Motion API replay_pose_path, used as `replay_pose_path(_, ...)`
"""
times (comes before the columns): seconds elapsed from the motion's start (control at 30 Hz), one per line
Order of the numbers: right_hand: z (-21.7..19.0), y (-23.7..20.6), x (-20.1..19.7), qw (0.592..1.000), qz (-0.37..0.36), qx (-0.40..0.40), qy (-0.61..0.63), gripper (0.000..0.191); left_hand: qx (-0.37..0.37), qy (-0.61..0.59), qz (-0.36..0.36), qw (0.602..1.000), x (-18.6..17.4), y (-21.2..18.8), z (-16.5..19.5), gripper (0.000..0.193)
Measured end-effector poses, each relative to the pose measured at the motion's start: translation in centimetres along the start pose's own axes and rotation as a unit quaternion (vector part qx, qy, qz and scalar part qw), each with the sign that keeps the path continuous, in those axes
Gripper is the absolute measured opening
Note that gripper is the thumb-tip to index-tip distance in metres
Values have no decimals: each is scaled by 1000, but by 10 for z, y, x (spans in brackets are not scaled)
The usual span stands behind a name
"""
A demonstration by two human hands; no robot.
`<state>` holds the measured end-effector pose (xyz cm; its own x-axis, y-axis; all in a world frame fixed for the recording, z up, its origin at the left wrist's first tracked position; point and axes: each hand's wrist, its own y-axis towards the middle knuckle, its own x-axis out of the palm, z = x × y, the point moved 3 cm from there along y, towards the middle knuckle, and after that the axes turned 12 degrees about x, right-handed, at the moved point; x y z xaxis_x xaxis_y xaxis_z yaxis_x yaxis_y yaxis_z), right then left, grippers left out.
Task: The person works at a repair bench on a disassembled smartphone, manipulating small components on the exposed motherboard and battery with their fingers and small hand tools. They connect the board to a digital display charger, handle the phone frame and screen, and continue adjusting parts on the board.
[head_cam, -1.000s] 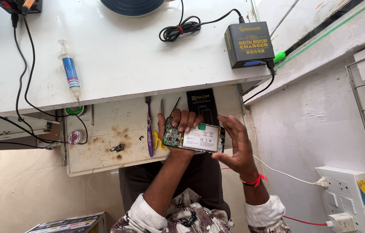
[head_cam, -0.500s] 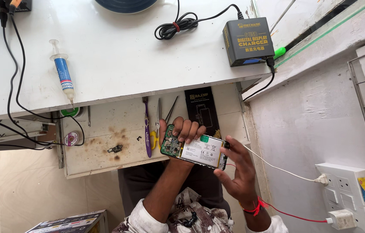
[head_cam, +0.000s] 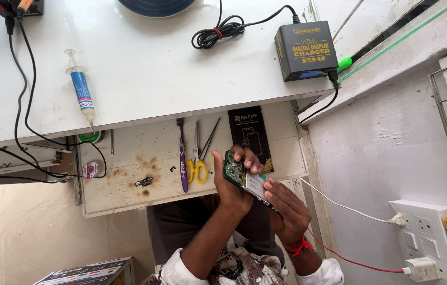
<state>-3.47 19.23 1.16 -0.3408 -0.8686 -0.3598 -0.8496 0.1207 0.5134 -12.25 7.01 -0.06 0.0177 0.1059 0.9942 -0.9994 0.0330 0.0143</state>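
Two bare hands are seen over the pull-out shelf (head_cam: pixel 128 158), both closed around an opened phone (head_cam: pixel 244 179). The phone is held tilted, its green circuit board exposed at the upper end. It is gripped from the left by the left hand (head_cam: pixel 231 184), thumb raised beside it and fingers curled over its top edge. It is clasped from below and the right by the right hand (head_cam: pixel 286 208), on whose wrist a red thread (head_cam: pixel 300 247) is worn. Just beside the hands, yellow-handled scissors (head_cam: pixel 198 163), tweezers (head_cam: pixel 208 140) and a purple toothbrush (head_cam: pixel 182 158) are laid on the stained shelf, and a black card (head_cam: pixel 250 132) lies behind. Farther off, on the white desk (head_cam: pixel 144 68), a syringe (head_cam: pixel 81 92) and a grey charger box (head_cam: pixel 308 50) are placed.
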Motion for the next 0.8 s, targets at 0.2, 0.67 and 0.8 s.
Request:
replay_pose_path(0.2, -3, 4, -5, 999, 23, 16, 32, 28, 2, -7, -142, 990, -1, 2, -2, 41)
replay_pose_path(0.67, -13, -2, -16, 996, -17, -3, 89, 26, -38, -85, -314, 945, -9, 5, 13, 22)
replay_pose_path(0.8, -12, -3, -18, 996, -9, -8, 86, 24, -21, -57, -331, 942, 0, 4, 18, 20)
